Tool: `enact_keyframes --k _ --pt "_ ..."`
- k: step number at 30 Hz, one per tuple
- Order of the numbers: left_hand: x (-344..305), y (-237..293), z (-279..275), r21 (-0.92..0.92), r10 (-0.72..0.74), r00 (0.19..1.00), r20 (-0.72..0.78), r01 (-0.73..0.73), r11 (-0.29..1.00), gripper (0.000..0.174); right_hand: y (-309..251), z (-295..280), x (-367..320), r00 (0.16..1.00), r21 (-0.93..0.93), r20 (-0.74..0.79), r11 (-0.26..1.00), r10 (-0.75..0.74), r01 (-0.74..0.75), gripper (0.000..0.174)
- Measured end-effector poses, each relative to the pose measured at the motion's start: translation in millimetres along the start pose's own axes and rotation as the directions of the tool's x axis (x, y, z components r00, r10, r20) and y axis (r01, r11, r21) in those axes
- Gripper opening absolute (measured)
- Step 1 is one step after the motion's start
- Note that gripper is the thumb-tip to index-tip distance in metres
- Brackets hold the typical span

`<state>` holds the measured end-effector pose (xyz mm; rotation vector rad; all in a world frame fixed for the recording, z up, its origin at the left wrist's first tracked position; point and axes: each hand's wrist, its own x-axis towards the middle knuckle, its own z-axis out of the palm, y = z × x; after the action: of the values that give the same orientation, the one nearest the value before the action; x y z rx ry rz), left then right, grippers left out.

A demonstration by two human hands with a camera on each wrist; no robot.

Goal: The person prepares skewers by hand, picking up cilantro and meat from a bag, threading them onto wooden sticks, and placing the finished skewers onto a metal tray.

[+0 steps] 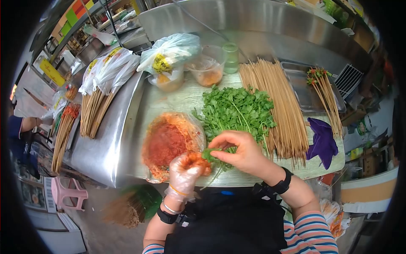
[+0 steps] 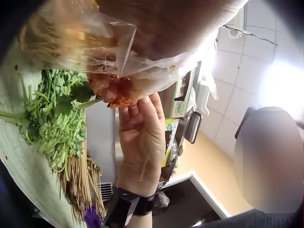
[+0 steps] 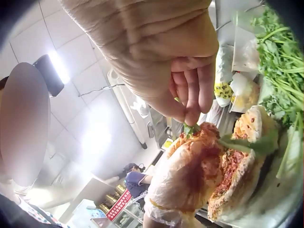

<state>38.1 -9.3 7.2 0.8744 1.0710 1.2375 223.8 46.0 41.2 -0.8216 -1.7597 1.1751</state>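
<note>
My left hand (image 1: pixel 186 169), in a clear plastic glove smeared with red sauce, has its fingers curled round red-coated food beside the bowl of red paste (image 1: pixel 167 142). Bare, my right hand (image 1: pixel 239 152) pinches a green cilantro sprig (image 1: pixel 208 154) between thumb and fingertips, touching the food at the left fingers. In the right wrist view a leaf (image 3: pixel 251 145) sticks out from the gloved hand (image 3: pixel 185 175). Just beyond the right hand lies a heap of cilantro (image 1: pixel 237 110). The left wrist view shows the right fingertips against the red-stained glove (image 2: pixel 116 90).
Bare skewers (image 1: pixel 275 106) lie right of the cilantro, with a metal tray (image 1: pixel 296 80) and purple cloth (image 1: pixel 322 142) beyond. Plastic tubs (image 1: pixel 207 67) and a green bottle (image 1: pixel 231 57) stand at the back. Bagged skewers (image 1: pixel 105 72) lie left on the steel counter (image 1: pixel 101 148). Someone (image 3: pixel 137 183) is in the background.
</note>
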Motion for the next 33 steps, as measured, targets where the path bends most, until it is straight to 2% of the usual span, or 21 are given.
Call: enact_keyframes --k 1,4,6,7,8,10,11,13,14,15,16,18,19,21,22,23,26,28,29,32,33 --pt "4 -5 -9 -0.076 -0.048 0.998 0.029 0.050 0.996 0.024 6 4 -3 1.000 -0.001 -0.008 1.000 -0.010 0.010 0.013" --pt "4 -7 -7 -0.358 0.022 0.996 0.091 0.011 0.934 0.029 14 13 -7 0.997 -0.039 -0.004 0.997 -0.074 0.074 0.012" --pt "4 -8 -13 -0.269 -0.007 0.997 0.077 0.028 0.963 0.029 15 13 -5 0.986 -0.112 0.044 0.980 -0.161 0.165 0.013" --pt "4 -8 -14 -0.245 0.001 0.999 0.054 0.013 0.969 0.028 9 10 -5 0.993 -0.054 0.073 0.994 -0.093 0.097 0.018" --pt "4 -8 -17 -0.219 0.010 1.000 0.030 -0.004 0.976 0.026 10 6 -3 0.995 -0.034 0.020 0.995 -0.098 0.099 0.022" --pt "6 -6 -25 -0.372 -0.010 0.999 0.044 0.026 0.928 0.023 14 -5 4 0.991 0.002 -0.076 0.994 -0.108 0.108 0.030" --pt "6 -5 -25 -0.444 -0.040 0.998 0.040 0.054 0.895 0.023 15 -7 4 0.995 -0.131 -0.026 0.987 -0.100 0.096 0.041" --pt "4 -6 -28 -0.567 -0.101 0.991 0.086 0.132 0.813 0.025 14 3 4 0.976 -0.279 0.022 0.936 -0.217 0.214 0.043" --pt "4 -7 -27 -0.588 -0.136 0.989 0.062 0.146 0.796 0.024 14 8 3 0.962 -0.350 0.051 0.897 -0.268 0.269 0.044" --pt "4 -8 -26 -0.610 -0.172 0.984 0.039 0.160 0.776 0.024 15 13 2 0.958 -0.338 0.068 0.897 -0.280 0.286 0.045" --pt "4 -10 -25 -0.631 -0.207 0.978 0.016 0.170 0.757 0.024 20 16 2 0.965 -0.240 0.075 0.934 -0.252 0.263 0.044" --pt "4 -9 -22 -0.590 -0.121 0.992 0.037 0.119 0.798 0.020 28 22 3 0.974 -0.031 0.104 0.978 -0.202 0.206 0.043" --pt "3 -8 -22 -0.568 -0.079 0.996 0.047 0.091 0.818 0.018 22 29 0 0.992 0.315 0.127 0.947 0.020 -0.060 0.033" --pt "0 -8 -24 -0.306 -0.010 1.000 -0.026 0.002 0.952 0.015 24 33 -4 0.983 0.382 0.105 0.907 0.150 -0.179 0.026" --pt "-2 -9 -25 -0.164 0.030 0.998 -0.055 -0.039 0.986 0.014 26 34 -6 0.971 0.413 0.100 0.879 0.215 -0.237 0.023" --pt "-4 -12 -25 -0.029 0.128 0.991 -0.039 -0.129 0.991 0.012 28 37 -6 0.978 0.420 0.046 0.884 0.205 -0.205 0.016" --pt "-20 -16 -14 0.064 0.241 0.969 -0.062 -0.237 0.969 0.010 31 37 -15 0.935 0.469 0.079 0.815 0.346 -0.341 0.015" --pt "-26 -17 -29 0.458 0.258 0.958 0.125 -0.286 0.842 0.010 36 34 -24 0.925 0.432 0.155 0.819 0.346 -0.378 0.012" --pt "-29 -10 -29 0.479 0.258 0.944 0.204 -0.326 0.815 0.014 39 31 -28 0.919 0.409 0.178 0.823 0.351 -0.394 0.011" --pt "-34 -4 -49 0.641 0.331 0.907 0.262 -0.420 0.643 0.018 48 24 -38 0.938 0.272 0.168 0.900 0.304 -0.341 0.009" --pt "-36 6 -56 0.615 0.285 0.943 0.171 -0.328 0.717 0.022 50 23 -41 0.934 0.291 0.145 0.888 0.327 -0.357 0.009"
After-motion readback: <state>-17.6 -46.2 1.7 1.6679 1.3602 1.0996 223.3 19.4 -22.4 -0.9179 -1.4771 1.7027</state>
